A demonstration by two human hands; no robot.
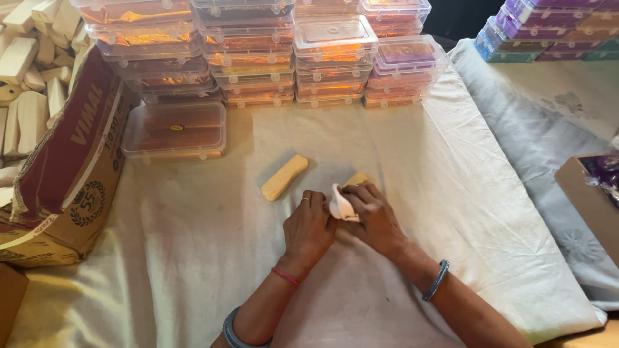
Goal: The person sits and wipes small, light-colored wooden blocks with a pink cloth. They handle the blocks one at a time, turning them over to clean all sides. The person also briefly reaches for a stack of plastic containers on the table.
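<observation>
So there's a yellowish bar, mostly hidden, sitting on the cream cloth right under both hands, only its far end poking out past the fingers. A white bit of paper or wrap is pinched against it. The right hand has its fingers curled down over the bar and the wrap, closed on them. The left hand is right beside it, fingers bent together and touching the edge of the wrap; can't really tell how firmly it's gripping.

Just to the left and a bit further away lies a second yellow bar, bare, flat on the cloth at an angle, not touching the hands.

Beyond that, a single clear plastic box lies flat, and behind it are stacks of similar lidded boxes. On the left, an open cardboard carton leans over, with a pile of pale bars behind it. More purple and blue boxes are stacked top right.
</observation>
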